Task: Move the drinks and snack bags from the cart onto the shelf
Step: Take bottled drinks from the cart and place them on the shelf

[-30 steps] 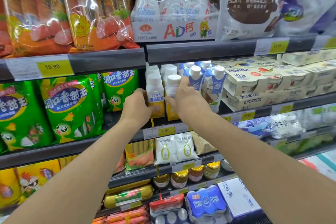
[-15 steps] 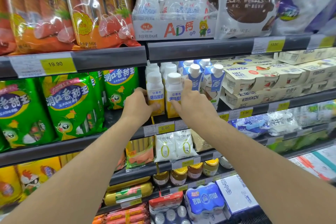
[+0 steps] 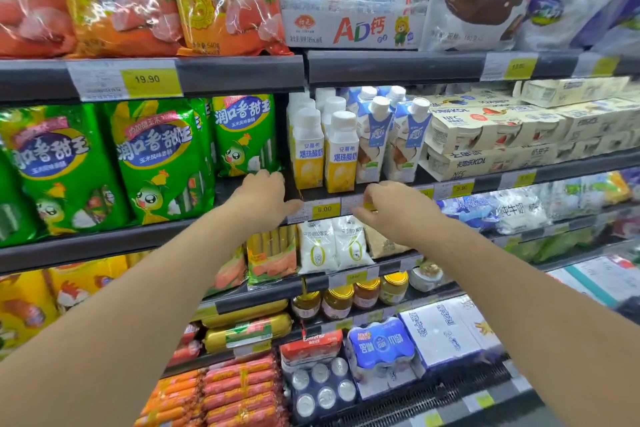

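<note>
Two yellow-and-white yogurt drink bottles stand side by side at the front of the middle shelf (image 3: 450,182), the left bottle (image 3: 307,152) and the right bottle (image 3: 341,156), with more white-capped bottles behind them. My left hand (image 3: 261,199) hangs just below and left of them, fingers relaxed, holding nothing. My right hand (image 3: 398,210) is in front of the shelf's price rail, below and right of the bottles, fingers loosely curled and empty. The cart is out of view.
Blue-and-white coconut cartons (image 3: 405,146) stand right of the bottles, then stacked cream yogurt packs (image 3: 491,146). Green corn sausage bags (image 3: 156,163) fill the shelf to the left. Orange sausage bags (image 3: 221,0) and an AD milk pack (image 3: 353,0) sit above. Jars, rice bags and sausages fill lower shelves.
Both hands have let go of the two yellow bottles and drawn back and down from the shelf. The bottles stay standing at the shelf front.
</note>
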`<state>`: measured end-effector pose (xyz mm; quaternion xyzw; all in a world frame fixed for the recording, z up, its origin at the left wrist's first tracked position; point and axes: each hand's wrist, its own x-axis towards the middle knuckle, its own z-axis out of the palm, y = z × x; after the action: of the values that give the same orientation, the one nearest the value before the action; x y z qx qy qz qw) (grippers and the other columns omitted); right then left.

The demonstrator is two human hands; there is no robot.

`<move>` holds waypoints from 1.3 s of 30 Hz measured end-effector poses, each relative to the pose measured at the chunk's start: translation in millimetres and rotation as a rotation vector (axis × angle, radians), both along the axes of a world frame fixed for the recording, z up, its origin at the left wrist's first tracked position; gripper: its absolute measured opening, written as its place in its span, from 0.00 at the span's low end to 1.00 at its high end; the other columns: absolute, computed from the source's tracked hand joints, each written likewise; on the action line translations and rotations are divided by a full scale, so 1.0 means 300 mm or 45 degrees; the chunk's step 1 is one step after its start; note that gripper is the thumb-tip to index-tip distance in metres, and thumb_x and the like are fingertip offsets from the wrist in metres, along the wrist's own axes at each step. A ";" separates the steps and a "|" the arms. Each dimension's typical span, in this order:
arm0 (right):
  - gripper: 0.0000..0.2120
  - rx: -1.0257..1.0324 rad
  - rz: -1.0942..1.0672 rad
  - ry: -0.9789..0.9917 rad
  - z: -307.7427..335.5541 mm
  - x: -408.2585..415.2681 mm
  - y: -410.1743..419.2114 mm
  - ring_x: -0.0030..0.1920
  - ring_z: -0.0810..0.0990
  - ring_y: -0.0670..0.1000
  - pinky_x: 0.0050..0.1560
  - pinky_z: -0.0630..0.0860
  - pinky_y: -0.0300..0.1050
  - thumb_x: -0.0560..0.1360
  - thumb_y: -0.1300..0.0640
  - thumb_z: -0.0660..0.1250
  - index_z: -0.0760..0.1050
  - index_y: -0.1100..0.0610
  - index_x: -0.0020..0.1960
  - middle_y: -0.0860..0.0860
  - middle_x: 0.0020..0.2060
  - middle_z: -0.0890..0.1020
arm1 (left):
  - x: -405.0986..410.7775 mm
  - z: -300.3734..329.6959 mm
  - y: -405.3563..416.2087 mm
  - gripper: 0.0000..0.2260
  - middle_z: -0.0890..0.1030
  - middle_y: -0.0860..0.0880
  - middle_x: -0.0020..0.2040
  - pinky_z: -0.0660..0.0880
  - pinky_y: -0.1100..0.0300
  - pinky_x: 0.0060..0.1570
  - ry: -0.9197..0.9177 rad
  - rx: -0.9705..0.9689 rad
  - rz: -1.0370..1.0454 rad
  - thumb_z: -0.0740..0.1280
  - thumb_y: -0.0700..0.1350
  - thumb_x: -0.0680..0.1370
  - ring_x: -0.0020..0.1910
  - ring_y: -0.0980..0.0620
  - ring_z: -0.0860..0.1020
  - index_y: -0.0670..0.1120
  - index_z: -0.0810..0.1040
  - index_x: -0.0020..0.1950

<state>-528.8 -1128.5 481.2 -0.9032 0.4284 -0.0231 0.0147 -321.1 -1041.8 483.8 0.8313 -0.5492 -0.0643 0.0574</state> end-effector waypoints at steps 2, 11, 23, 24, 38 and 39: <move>0.24 -0.009 0.049 0.069 -0.014 0.000 0.018 0.56 0.76 0.56 0.53 0.76 0.52 0.79 0.39 0.56 0.73 0.56 0.63 0.55 0.57 0.77 | -0.005 -0.005 0.048 0.28 0.73 0.40 0.62 0.73 0.45 0.59 -0.098 0.032 -0.038 0.61 0.62 0.79 0.61 0.39 0.72 0.41 0.69 0.69; 0.28 -0.035 0.225 0.102 -0.039 -0.030 0.105 0.63 0.73 0.59 0.59 0.74 0.54 0.78 0.38 0.58 0.68 0.58 0.69 0.57 0.64 0.73 | -0.081 -0.003 0.302 0.30 0.70 0.40 0.69 0.70 0.45 0.65 -0.138 0.089 0.099 0.60 0.61 0.79 0.67 0.40 0.69 0.42 0.65 0.74; 0.33 0.051 0.623 0.035 -0.090 0.061 0.413 0.66 0.72 0.59 0.63 0.73 0.56 0.76 0.35 0.60 0.67 0.58 0.70 0.57 0.67 0.73 | -0.160 -0.062 0.777 0.33 0.67 0.42 0.75 0.70 0.46 0.67 0.044 0.200 0.450 0.64 0.60 0.78 0.70 0.42 0.69 0.42 0.62 0.77; 0.31 0.054 0.664 0.040 -0.095 0.090 0.452 0.65 0.72 0.59 0.63 0.73 0.56 0.76 0.36 0.60 0.68 0.57 0.69 0.57 0.66 0.73 | -0.144 -0.063 0.831 0.33 0.66 0.42 0.75 0.70 0.47 0.67 0.057 0.191 0.488 0.64 0.60 0.78 0.71 0.42 0.69 0.43 0.61 0.77; 0.31 0.025 1.363 0.220 -0.238 0.827 1.451 0.61 0.74 0.62 0.57 0.75 0.55 0.76 0.36 0.62 0.69 0.59 0.68 0.59 0.63 0.73 | 0.244 -0.232 1.975 0.26 0.73 0.43 0.60 0.73 0.51 0.57 0.240 0.171 1.142 0.66 0.60 0.78 0.57 0.44 0.74 0.41 0.70 0.65; 0.31 0.036 1.413 0.227 -0.257 0.883 1.552 0.61 0.74 0.62 0.58 0.75 0.55 0.76 0.37 0.62 0.68 0.59 0.69 0.58 0.63 0.73 | 0.273 -0.245 2.076 0.27 0.72 0.43 0.60 0.73 0.50 0.58 0.246 0.184 1.183 0.66 0.59 0.78 0.57 0.44 0.74 0.40 0.69 0.67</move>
<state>-263.9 -662.8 404.1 -0.9913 -0.1112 0.0704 0.0003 -239.3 -418.9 410.2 0.9808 -0.1059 -0.1468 0.0728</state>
